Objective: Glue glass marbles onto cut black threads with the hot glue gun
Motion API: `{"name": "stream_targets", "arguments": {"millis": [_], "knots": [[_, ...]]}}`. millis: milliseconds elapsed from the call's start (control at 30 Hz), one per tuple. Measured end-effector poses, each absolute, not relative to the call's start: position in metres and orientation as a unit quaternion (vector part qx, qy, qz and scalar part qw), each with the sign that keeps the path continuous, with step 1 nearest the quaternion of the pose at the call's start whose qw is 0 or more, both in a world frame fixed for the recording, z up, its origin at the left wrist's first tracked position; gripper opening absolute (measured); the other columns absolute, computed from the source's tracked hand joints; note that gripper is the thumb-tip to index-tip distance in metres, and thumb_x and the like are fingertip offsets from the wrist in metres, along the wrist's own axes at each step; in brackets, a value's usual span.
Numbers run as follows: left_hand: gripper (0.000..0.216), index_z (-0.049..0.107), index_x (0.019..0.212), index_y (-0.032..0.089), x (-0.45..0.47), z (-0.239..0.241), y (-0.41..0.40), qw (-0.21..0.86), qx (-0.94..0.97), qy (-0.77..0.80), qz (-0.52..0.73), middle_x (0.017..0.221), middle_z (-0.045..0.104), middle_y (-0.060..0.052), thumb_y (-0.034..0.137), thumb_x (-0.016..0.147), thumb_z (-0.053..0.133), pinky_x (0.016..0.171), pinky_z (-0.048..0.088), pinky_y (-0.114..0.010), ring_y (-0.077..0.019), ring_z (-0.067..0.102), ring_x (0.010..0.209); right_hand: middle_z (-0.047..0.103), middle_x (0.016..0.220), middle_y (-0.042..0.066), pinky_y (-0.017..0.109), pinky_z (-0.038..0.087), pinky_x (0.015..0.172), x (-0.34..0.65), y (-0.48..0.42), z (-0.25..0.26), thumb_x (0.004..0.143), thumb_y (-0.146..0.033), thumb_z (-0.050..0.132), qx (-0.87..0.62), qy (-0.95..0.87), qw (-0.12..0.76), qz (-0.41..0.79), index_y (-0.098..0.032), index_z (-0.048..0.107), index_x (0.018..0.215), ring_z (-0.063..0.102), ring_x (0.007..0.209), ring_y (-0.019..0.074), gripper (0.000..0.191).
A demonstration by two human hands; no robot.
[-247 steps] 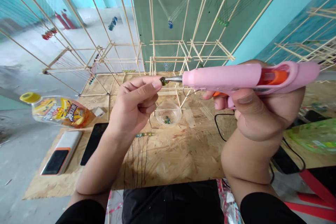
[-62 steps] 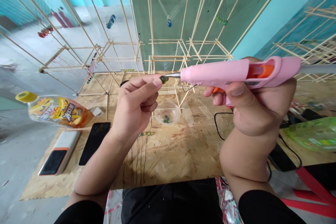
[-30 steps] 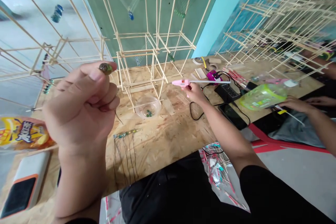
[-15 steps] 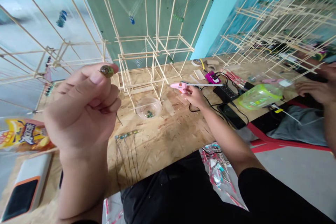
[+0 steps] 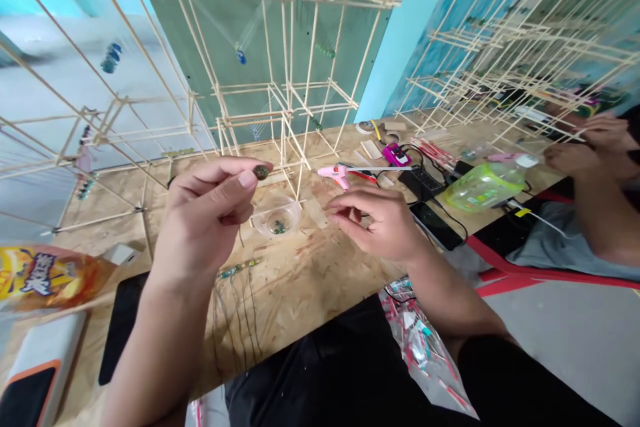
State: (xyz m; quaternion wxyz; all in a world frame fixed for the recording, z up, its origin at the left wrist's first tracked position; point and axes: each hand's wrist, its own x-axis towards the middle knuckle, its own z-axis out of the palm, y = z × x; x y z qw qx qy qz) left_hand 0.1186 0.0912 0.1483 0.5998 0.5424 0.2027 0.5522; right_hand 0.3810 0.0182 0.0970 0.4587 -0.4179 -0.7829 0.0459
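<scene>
My left hand (image 5: pixel 205 213) is raised over the table, its thumb and forefinger pinching a dark greenish glass marble (image 5: pixel 261 172). The other fingers of that hand are curled in. My right hand (image 5: pixel 375 220) hovers to the right with loosely bent fingers and a gap by the thumb; I see nothing in it. Just beyond it rests a pink glue gun (image 5: pixel 334 175) with a glue stick out of its back. Between the hands sits a clear plastic bowl (image 5: pixel 295 223) with several green marbles (image 5: pixel 278 226). In front lies a row of marbles (image 5: pixel 235 270) with dark cords attached.
Stick frames (image 5: pixel 287 113) with hanging marbles stand behind. On the left are a snack bag (image 5: pixel 45 273), a power bank (image 5: pixel 45 360) and a dark phone (image 5: pixel 120 327). To the right lie a power strip (image 5: pixel 423 180) with cables and a bottle (image 5: pixel 483 187). Another person's hands (image 5: pixel 570 153) work beyond.
My right hand has let go of the glue gun and come back toward me. My left hand has moved right and slightly down with the marble. The view has shifted a little.
</scene>
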Motion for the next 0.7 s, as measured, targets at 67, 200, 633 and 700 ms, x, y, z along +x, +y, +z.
{"name": "stream_targets", "arguments": {"millis": [67,200,633,700], "knots": [[0.017,0.094,0.088,0.026,0.119,0.15,0.088,0.612,0.543,0.2,0.538,0.048,0.038,0.006,0.04,0.079,0.099,0.042,0.012,-0.024,-0.0055,0.018,0.047,0.081,0.105,0.003,0.026,0.063,0.064,0.359,0.031,0.123,0.097,-0.019,0.081,-0.332,-0.784,0.518,0.087,-0.024,0.078,0.121,0.076,0.08,0.0136,0.025],[0.017,0.094,0.089,0.026,0.119,0.152,0.083,0.635,0.534,0.196,0.523,0.048,0.027,0.008,0.041,0.082,0.098,0.043,0.015,-0.023,-0.0062,0.02,0.047,0.074,0.126,0.007,0.029,0.071,0.087,0.328,0.058,0.155,0.096,-0.021,0.082,-0.262,-0.785,0.536,0.167,-0.023,0.072,0.139,0.077,0.108,0.0174,0.044],[0.016,0.092,0.085,0.025,0.125,0.146,0.086,0.613,0.556,0.199,0.525,0.052,0.048,0.003,0.04,0.085,0.095,0.042,0.013,-0.024,-0.0056,0.022,0.047,0.072,0.118,0.005,0.027,0.068,0.08,0.323,0.093,0.141,0.105,-0.024,0.068,-0.194,-0.825,0.518,0.114,-0.023,0.076,0.124,0.074,0.103,0.0154,0.02],[0.016,0.092,0.087,0.025,0.124,0.145,0.087,0.589,0.568,0.207,0.536,0.051,0.045,0.004,0.04,0.085,0.096,0.043,0.016,-0.024,-0.0064,0.023,0.047,0.074,0.115,0.005,0.029,0.067,0.078,0.327,0.092,0.144,0.103,-0.026,0.072,-0.215,-0.823,0.516,0.105,-0.023,0.078,0.119,0.074,0.101,0.017,0.018]]}}
